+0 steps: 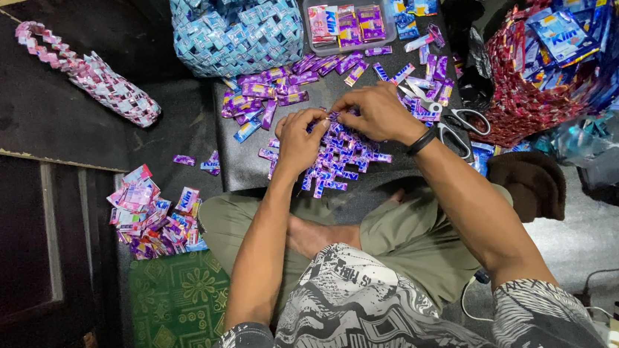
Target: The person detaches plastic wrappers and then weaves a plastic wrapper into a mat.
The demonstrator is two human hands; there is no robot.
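Two hands meet at the centre of the frame: the left hand (299, 139) and right hand (377, 113) both pinch a small folded purple wrapper strip (329, 120) above the strip pile (338, 160). Better to keep folds tight and edges aligned.

I see one view only, from the head camera: it looks straight down, close over my lap, arms and the dark board (301, 169), with floor all round.
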